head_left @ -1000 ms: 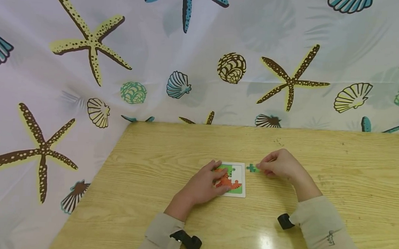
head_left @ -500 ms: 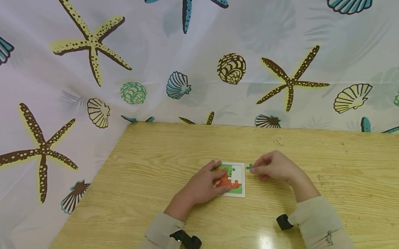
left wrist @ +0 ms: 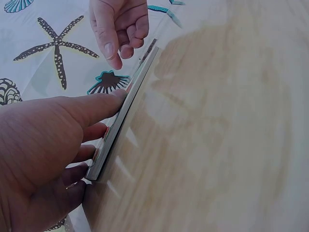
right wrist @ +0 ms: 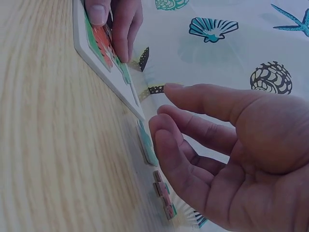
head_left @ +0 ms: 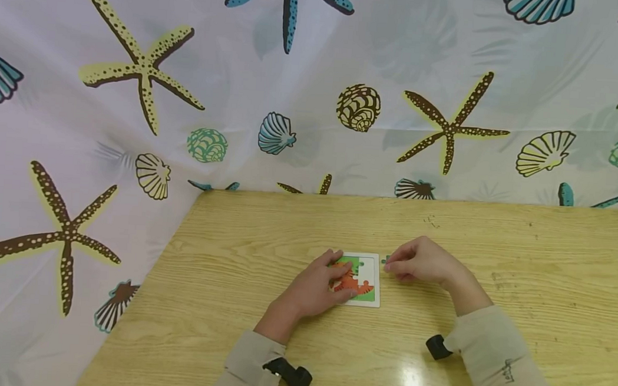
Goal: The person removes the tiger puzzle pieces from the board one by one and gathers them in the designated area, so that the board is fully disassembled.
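Note:
A square puzzle board (head_left: 379, 287) with a white frame lies on the table, fitted orange and green pieces (head_left: 365, 289) in part of it. My left hand (head_left: 316, 285) rests on its left side, fingers spread over the fitted pieces. At its upper right a bare white area shows. My right hand (head_left: 418, 262) is low over the table just right of the board, fingers loosely bent, thumb apart from them. Beside its fingertips lies a loose green puzzle piece (right wrist: 147, 143), mostly covered by the hand in the head view. A pinkish, green-edged piece (right wrist: 164, 195) lies farther along.
The wooden table (head_left: 242, 242) reaches back to a hanging white cloth (head_left: 315, 99) printed with starfish and shells. A black wrist mount (head_left: 289, 375) sits at the left cuff, another black mount (head_left: 439, 347) at the right cuff.
My right hand has slid left over the loose green piece, covering more of it. The left hand and the board have stayed in place.

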Demonstrator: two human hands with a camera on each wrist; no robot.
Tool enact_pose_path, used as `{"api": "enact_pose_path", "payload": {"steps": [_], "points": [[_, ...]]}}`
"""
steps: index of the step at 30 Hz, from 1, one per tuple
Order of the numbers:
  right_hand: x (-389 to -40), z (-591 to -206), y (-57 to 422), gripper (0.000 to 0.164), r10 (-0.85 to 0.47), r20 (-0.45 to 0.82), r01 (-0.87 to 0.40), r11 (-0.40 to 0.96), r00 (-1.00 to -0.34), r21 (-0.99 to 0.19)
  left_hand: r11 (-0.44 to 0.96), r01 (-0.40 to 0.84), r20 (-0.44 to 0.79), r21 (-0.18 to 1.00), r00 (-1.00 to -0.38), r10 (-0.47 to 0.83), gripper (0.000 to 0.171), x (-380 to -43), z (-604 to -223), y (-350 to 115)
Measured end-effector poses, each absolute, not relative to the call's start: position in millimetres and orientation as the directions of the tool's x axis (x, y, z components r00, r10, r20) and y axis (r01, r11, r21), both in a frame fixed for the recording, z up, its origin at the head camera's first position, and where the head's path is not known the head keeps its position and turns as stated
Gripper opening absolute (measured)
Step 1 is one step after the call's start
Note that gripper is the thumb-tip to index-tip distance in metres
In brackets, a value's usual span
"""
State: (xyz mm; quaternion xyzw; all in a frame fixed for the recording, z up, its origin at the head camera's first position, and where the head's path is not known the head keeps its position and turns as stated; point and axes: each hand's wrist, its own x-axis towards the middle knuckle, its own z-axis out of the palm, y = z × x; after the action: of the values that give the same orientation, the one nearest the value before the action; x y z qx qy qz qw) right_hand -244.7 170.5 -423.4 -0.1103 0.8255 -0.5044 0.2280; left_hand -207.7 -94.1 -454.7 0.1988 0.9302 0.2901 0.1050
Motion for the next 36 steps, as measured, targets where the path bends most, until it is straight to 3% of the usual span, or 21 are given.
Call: {"api": "enact_pose_path", "payload": {"steps": [36], "points": [[-239, -431, 148, 0.016, -0.598, -0.224, -0.123, 0.483, -0.769, -0.867, 0.769, 0.337, -0.081, 0.543, -0.891, 0.447, 0.063, -208, -456, -98]]}}
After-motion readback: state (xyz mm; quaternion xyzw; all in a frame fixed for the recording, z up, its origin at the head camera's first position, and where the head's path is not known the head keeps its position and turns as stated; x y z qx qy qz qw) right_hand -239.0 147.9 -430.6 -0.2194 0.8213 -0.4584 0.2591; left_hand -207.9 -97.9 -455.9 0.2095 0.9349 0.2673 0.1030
